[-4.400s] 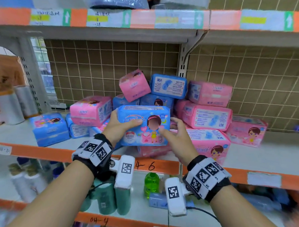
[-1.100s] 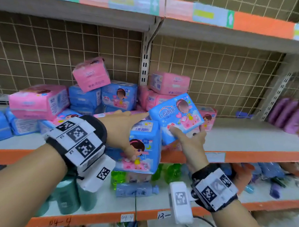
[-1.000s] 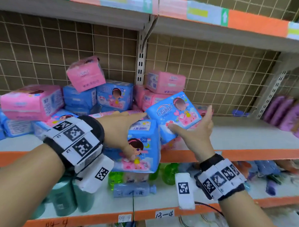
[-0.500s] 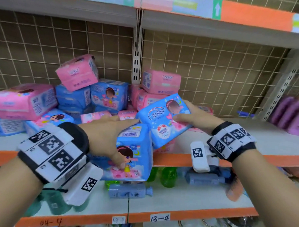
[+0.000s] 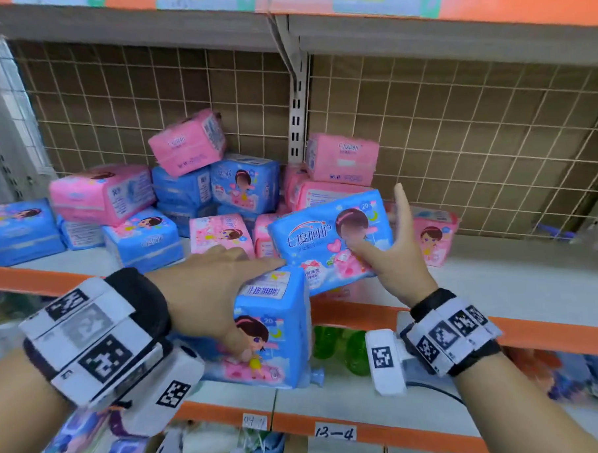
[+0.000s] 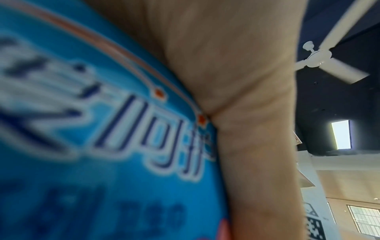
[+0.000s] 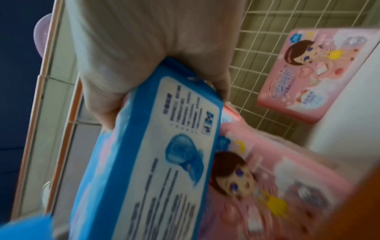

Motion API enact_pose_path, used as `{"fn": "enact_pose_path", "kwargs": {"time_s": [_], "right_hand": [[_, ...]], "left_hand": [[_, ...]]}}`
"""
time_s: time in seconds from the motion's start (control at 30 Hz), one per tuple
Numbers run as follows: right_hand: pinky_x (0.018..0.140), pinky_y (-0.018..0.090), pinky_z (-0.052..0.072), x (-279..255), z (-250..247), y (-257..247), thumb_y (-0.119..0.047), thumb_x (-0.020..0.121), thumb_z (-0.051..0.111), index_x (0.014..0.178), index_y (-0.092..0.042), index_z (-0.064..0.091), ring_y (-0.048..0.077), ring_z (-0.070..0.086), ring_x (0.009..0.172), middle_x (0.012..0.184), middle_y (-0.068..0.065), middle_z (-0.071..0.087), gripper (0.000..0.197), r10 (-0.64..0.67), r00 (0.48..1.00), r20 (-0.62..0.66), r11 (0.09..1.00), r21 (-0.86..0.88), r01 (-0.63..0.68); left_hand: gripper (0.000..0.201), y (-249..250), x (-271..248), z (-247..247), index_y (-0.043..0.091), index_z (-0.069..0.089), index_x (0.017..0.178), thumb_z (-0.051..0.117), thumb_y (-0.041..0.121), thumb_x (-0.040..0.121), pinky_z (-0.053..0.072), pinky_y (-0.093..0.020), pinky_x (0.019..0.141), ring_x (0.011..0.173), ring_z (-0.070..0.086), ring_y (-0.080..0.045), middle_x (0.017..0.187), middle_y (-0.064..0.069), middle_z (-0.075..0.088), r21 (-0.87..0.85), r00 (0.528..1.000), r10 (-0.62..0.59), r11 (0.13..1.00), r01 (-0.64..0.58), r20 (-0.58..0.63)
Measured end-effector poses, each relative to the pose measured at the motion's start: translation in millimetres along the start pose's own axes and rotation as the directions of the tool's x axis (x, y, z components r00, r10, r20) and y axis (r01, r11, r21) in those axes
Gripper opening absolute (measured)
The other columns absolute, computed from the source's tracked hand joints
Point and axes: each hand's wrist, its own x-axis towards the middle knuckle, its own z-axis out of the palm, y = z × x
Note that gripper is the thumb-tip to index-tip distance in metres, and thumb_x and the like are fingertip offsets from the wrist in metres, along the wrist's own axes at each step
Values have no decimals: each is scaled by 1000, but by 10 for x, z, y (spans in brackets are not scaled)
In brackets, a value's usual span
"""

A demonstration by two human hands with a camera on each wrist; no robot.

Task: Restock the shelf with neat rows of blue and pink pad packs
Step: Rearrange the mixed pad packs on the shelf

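Meanwhile, the left hand is gripping an upright blue pad pack at the shelf edge, while the right hand is pinching a tilted blue pack above it.

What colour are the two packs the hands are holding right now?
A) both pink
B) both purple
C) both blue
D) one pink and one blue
C: the left hand grips an upright blue plastic pad pack at the shelf's front edge, and the right hand holds a tilted blue plastic pad pack just above it; the pink packs lie on the shelf behind.
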Motion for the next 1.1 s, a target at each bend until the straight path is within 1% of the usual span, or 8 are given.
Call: {"fn": "enact_pose_path", "kwargs": {"time_s": [0.13, 0.23, 0.33, 0.43, 0.53, 0.63, 0.9, 1.1], "right_hand": [[112, 42, 31, -166, 51, 60, -45, 69, 75, 140, -28, 29, 13, 36, 134, 144, -4, 35, 86, 5, 998, -55, 999, -32, -6], [93, 36, 51, -183, -89, 54, -21, 73, 74, 127, -22, 41, 10, 56, 113, 130, 7, 48, 63, 37, 996, 81, 998, 45, -40], [68, 18, 55, -100, -249, 19, -5, 71, 75, 120, -26, 30, -6, 62, 89, 124, 1, 51, 70, 34, 971, 237, 999, 31, -43], [82, 20, 53, -36, -342, -35, -12, 70, 78, 121, -44, 26, -5, 58, 104, 124, -15, 50, 79, 19, 937, 348, 996, -86, 12], [99, 43, 45, -103, -352, -24, -21, 63, 83, 110, -44, 41, 17, 53, 116, 125, 1, 51, 68, 26, 948, 316, 973, -225, 48], [98, 37, 45, -329, -257, 50, -22, 57, 86, 104, -43, 44, 15, 52, 112, 120, 3, 51, 67, -39, 967, 250, 972, -214, 94], [85, 0, 31, -927, 509, 241, -15, 59, 86, 103, -39, 39, -16, 41, 97, 104, -13, 42, 69, -130, 927, 353, 944, -243, 224], [86, 12, 38, -1351, 1563, 511, -27, 56, 85, 96, -46, 41, -3, 46, 102, 104, -16, 44, 62, 108, 861, 497, 966, -258, 27]], "left_hand": [[118, 165, 40, 20, 41, 7, 144, 81, 56, 53, 28, -20, 92, 120, 30, -13, 138, 7, 32, -110, 999, -11, 994, 8, -31], [114, 224, 70, 41, 40, 16, 141, 85, 52, 51, 27, -17, 80, 111, 33, -8, 135, 8, 36, -174, 998, -30, 985, 19, -61], [110, 311, 95, 120, 38, 22, 137, 85, 51, 49, 34, -24, 91, 112, 38, -11, 129, 8, 41, -156, 997, -48, 987, 38, -59], [108, 372, 136, 221, 39, 22, 134, 83, 54, 47, 35, -27, 93, 112, 40, -14, 125, 8, 42, -117, 994, -84, 990, 76, -63], [110, 392, 137, 326, 40, 19, 134, 80, 60, 45, 35, -34, 99, 117, 39, -18, 129, 8, 39, -69, 990, -118, 991, 113, -80], [113, 360, 9, 501, 39, 14, 139, 76, 66, 48, 31, -30, 96, 117, 35, -16, 131, 9, 35, -41, 985, -134, 991, 131, -108], [110, -80, -720, 1175, 39, 20, 138, 75, 63, 47, 29, -26, 88, 101, 35, -12, 114, 13, 39, -159, 964, -252, 958, 238, -79], [106, -779, -1352, 1949, 35, 19, 141, 71, 63, 54, 30, -30, 97, 113, 39, -17, 124, 5, 41, -183, 940, -336, 922, 341, 56]]}}
